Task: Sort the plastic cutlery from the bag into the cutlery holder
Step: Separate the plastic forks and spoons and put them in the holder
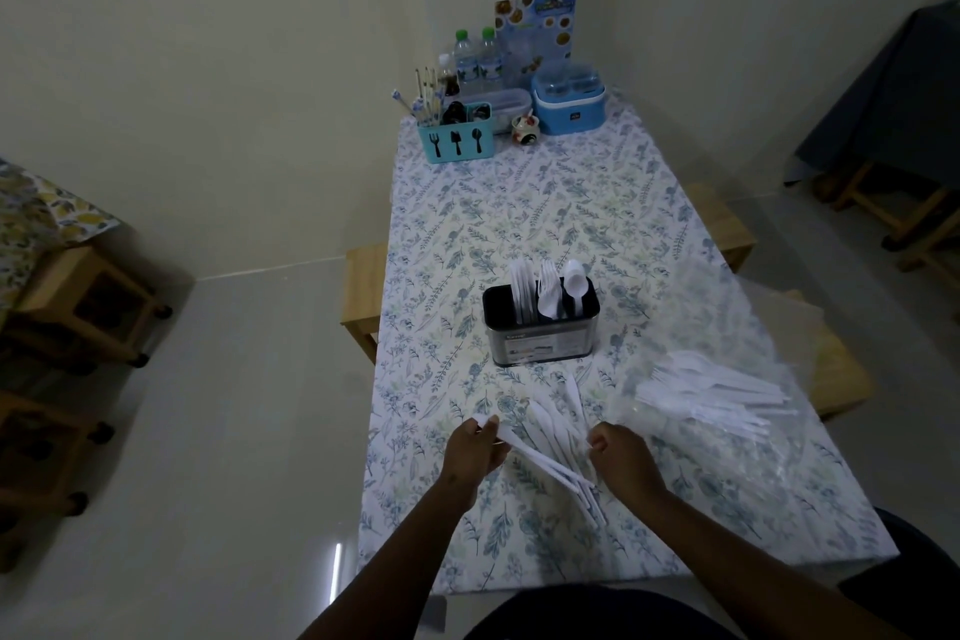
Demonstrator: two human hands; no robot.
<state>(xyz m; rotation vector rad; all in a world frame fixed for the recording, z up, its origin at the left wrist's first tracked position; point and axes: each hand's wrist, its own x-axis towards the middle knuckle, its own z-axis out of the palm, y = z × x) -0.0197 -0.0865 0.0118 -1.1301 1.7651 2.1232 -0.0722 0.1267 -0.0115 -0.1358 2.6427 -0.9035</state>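
Left grip (475, 452) at near-left of tabletop (519, 203) - fingers curled round end of white knife bundle (540, 465), which slants away rightward. Loose knives (553, 424) lie just beyond it. Cutlery holder (540, 338) farther back, with knives, forks and spoons upright inside. Right grip (621, 457) - fingers curled, hold unclear. Clear bag (727, 395) of cutlery lies right.

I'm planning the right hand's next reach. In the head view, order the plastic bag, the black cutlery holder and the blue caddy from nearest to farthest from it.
1. The plastic bag, just right of the right hand.
2. The black cutlery holder, ahead at mid-table.
3. The blue caddy, far left corner.
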